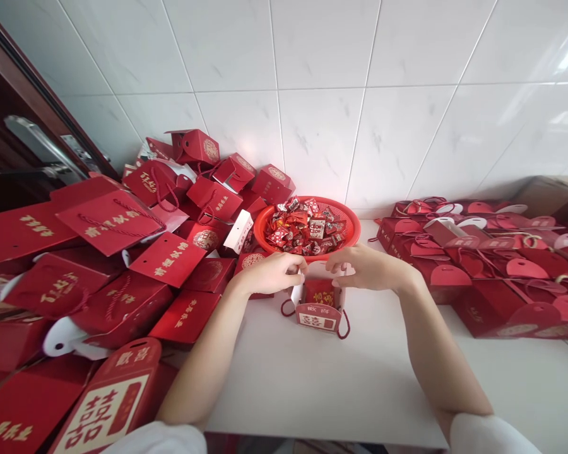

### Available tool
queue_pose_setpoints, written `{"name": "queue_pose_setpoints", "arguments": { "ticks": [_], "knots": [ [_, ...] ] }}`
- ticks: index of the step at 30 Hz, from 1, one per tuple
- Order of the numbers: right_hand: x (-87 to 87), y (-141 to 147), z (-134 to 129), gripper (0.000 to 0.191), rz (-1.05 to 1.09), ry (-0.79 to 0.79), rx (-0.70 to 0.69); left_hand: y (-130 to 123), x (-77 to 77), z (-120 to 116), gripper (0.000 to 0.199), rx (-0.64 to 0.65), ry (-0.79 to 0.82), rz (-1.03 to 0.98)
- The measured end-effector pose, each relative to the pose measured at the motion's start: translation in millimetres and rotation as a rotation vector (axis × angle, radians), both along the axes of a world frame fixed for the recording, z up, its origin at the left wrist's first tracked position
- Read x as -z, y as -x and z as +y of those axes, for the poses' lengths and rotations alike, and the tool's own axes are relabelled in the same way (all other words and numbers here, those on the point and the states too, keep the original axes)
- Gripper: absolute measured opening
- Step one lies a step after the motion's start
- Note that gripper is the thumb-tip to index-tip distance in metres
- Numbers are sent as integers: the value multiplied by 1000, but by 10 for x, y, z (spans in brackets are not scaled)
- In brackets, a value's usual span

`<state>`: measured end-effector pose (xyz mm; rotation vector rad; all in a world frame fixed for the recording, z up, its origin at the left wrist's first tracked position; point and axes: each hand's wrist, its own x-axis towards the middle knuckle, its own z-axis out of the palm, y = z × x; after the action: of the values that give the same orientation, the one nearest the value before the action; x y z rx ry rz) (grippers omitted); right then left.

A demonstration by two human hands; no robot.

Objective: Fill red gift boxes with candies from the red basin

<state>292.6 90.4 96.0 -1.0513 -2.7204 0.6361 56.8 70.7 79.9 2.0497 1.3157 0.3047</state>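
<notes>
A small red and white box (318,318) stands open on the white table, with red wrapped contents showing inside and a dark red cord loop on each side. My left hand (277,272) is at its left upper edge, fingers curled together; what they pinch is too small to tell. At the right upper edge, my right hand (357,268) has its thumb and fingers curved apart, touching the box's side flap, and whether it grips the flap is unclear. Just behind both hands sits a red plastic basket (355,234) full of small wrapped packets (317,228).
Many red boxes (170,258) are heaped on the left, up to a door with a metal handle (45,145). Rows of red boxes (492,302) with cords stand on the right, a brown carton (549,200) behind them. A tiled wall (322,139) closes the back.
</notes>
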Motion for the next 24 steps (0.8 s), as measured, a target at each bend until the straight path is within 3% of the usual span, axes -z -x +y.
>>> {"name": "queue_pose_setpoints", "arguments": {
  "ticks": [2, 5, 10, 16, 24],
  "knots": [
    [-2, -30, 33, 11, 19, 45, -22, -28, 40, 12, 19, 39, 6, -32],
    [59, -111, 107, 29, 145, 186, -114, -97, 87, 16, 26, 66, -22, -60],
    [348, -308, 144, 45, 427, 330, -104, -221, 116, 3, 41, 84, -14, -6],
    [754, -343, -48, 48, 683, 236, 60, -303, 244, -20, 47, 29, -43, -116],
    [1107, -167, -266, 38, 852, 14, 199, -289, 418, -349, 44, -113, -104, -361]
  ]
}}
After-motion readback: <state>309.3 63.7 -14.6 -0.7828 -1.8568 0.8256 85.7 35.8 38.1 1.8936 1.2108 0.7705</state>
